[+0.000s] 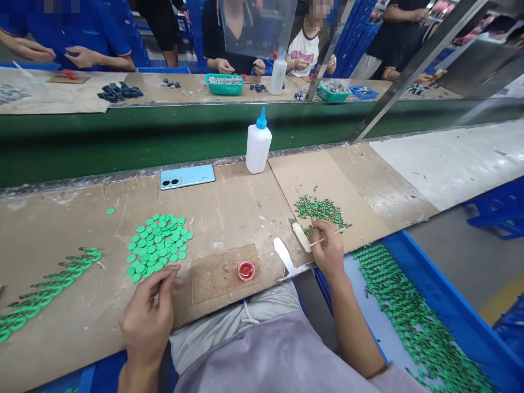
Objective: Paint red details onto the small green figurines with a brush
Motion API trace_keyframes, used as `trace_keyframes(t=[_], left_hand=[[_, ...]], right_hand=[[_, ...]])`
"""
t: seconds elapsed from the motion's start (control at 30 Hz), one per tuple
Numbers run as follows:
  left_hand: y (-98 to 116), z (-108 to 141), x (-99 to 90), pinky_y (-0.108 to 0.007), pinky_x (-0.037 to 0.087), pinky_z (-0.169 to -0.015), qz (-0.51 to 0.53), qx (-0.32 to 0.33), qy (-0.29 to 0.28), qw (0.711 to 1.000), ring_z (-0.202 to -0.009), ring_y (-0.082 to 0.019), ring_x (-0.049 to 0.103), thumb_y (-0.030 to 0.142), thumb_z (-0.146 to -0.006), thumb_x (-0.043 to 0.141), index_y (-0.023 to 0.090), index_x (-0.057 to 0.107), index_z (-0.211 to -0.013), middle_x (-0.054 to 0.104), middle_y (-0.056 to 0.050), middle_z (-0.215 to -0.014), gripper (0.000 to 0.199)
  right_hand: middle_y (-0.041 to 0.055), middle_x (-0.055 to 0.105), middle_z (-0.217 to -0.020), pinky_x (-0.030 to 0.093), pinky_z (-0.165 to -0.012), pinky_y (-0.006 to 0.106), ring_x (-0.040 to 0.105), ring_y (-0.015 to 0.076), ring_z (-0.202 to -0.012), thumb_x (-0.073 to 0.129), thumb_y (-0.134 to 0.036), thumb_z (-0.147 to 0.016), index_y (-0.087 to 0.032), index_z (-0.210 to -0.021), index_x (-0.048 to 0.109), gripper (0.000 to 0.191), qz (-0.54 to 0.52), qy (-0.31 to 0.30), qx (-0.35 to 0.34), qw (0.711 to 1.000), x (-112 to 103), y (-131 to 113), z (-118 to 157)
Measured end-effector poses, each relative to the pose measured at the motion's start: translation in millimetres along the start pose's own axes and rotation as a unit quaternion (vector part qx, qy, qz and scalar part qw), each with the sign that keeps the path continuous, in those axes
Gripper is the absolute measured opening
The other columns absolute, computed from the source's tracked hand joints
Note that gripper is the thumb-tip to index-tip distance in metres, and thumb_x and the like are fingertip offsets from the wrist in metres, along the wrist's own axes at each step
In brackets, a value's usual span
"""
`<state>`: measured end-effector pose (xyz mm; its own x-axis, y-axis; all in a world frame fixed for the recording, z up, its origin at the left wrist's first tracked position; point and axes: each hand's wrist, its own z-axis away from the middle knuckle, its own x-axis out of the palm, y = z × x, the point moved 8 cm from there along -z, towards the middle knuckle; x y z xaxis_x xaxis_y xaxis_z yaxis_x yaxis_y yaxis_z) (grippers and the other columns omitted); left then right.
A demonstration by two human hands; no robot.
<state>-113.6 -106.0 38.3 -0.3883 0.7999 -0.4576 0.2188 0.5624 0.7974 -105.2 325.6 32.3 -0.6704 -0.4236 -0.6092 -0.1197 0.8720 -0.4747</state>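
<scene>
Fingers clamped on a thin stick (343,229), my right hand (326,248) works beside small green pieces (321,209) on the table (229,218); my left hand (148,311) curls near green discs (159,240), its grip unclear.

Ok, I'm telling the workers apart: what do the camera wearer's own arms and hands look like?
The left hand and right hand are ungloved, with no watch or bracelet visible. The right forearm is bare up to a pale greyish-purple sleeve near the elbow, matching the shirt; no sleeve shows on the left.
</scene>
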Motion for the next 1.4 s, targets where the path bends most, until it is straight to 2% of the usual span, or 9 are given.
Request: trace_keyframes(t=[0.07,0.17,0.3,0.53,0.73,0.9,1.07,1.2,1.4], left_hand=[[-1,9,9.5,-0.026,0.065,-0.068,0.056,-0.047,-0.017,0.997,-0.072,-0.016,0.077,0.036,-0.093,0.071,0.019,0.073,-0.105,0.081,-0.005,-0.098,0.02],[7,18,17.3,-0.025,0.067,-0.08,0.098,-0.056,-0.027,0.993,-0.085,-0.018,0.08,0.032,-0.092,0.074,0.02,0.077,-0.1,0.081,-0.005,-0.099,0.015],[12,24,17.6,-0.027,0.068,-0.09,0.159,-0.077,-0.014,0.984,-0.103,-0.022,0.08,0.029,-0.09,0.077,0.02,0.079,-0.089,0.083,-0.007,-0.103,0.009],[4,32,20.7,-0.032,0.072,-0.061,0.258,-0.184,-0.041,0.948,-0.073,-0.029,0.083,0.044,-0.084,0.083,0.017,0.072,-0.087,0.084,-0.01,-0.09,0.029],[6,37,14.2,-0.033,0.072,-0.066,0.246,-0.17,-0.047,0.953,-0.08,-0.028,0.083,0.044,-0.088,0.08,0.017,0.072,-0.099,0.084,-0.012,-0.1,0.029],[3,39,15.6,-0.031,0.071,-0.065,0.207,-0.157,-0.059,0.964,-0.077,-0.026,0.082,0.044,-0.089,0.078,0.016,0.075,-0.092,0.084,-0.012,-0.094,0.028],[11,35,9.6,-0.03,0.071,-0.064,0.215,-0.158,-0.039,0.963,-0.073,-0.023,0.082,0.041,-0.091,0.076,0.019,0.073,-0.115,0.084,-0.008,-0.095,0.032],[30,33,8.0,-0.031,0.071,-0.064,0.203,-0.118,-0.056,0.97,-0.071,-0.023,0.081,0.04,-0.093,0.075,0.018,0.079,-0.1,0.084,-0.008,-0.093,0.023],[40,42,2.0,-0.032,0.071,-0.061,0.262,-0.103,-0.037,0.959,-0.061,-0.02,0.079,0.033,-0.092,0.077,0.024,0.084,-0.099,0.084,-0.003,-0.084,0.014]], right_hand=[[0.0118,0.07,-0.105,0.054,-0.093,0.048,0.066,0.0287,-0.104,0.048,-0.026,-0.102,-0.022,-0.108,0.064,0.017,0.015,-0.009,-0.002,1.0,-7,3,-1],[0.0117,0.07,-0.103,0.051,-0.093,0.049,0.064,0.03,-0.102,0.051,-0.028,-0.103,-0.021,-0.11,0.066,0.018,0.043,-0.034,-0.002,0.999,-17,8,-4],[0.0109,0.07,-0.104,0.048,-0.091,0.047,0.061,0.0303,-0.098,0.055,-0.031,-0.102,-0.022,-0.111,0.071,0.021,0.067,-0.108,-0.014,0.992,-9,7,-3],[0.014,0.065,-0.121,0.044,-0.087,0.047,0.056,0.0328,-0.103,0.055,-0.032,-0.102,-0.022,-0.104,0.075,0.023,0.105,-0.142,-0.013,0.984,11,7,1],[0.0132,0.065,-0.116,0.041,-0.085,0.045,0.053,0.0324,-0.102,0.053,-0.028,-0.1,-0.023,-0.104,0.073,0.021,0.142,-0.143,-0.006,0.979,15,8,-2],[0.0136,0.063,-0.104,0.038,-0.079,0.043,0.05,0.0321,-0.095,0.053,-0.027,-0.1,-0.023,-0.106,0.075,0.023,0.162,-0.138,-0.003,0.977,17,7,-2],[0.0122,0.065,-0.095,0.037,-0.077,0.041,0.051,0.0308,-0.091,0.054,-0.028,-0.099,-0.023,-0.096,0.075,0.021,0.162,-0.145,-0.007,0.976,20,9,-7],[0.0131,0.068,-0.096,0.039,-0.078,0.042,0.054,0.0313,-0.091,0.054,-0.029,-0.098,-0.022,-0.088,0.071,0.021,0.136,-0.133,-0.006,0.982,16,7,-14],[0.0092,0.072,-0.096,0.051,-0.08,0.041,0.066,0.0276,-0.088,0.052,-0.032,-0.101,-0.022,-0.104,0.067,0.018,0.044,-0.114,-0.016,0.992,6,-16,-17]])
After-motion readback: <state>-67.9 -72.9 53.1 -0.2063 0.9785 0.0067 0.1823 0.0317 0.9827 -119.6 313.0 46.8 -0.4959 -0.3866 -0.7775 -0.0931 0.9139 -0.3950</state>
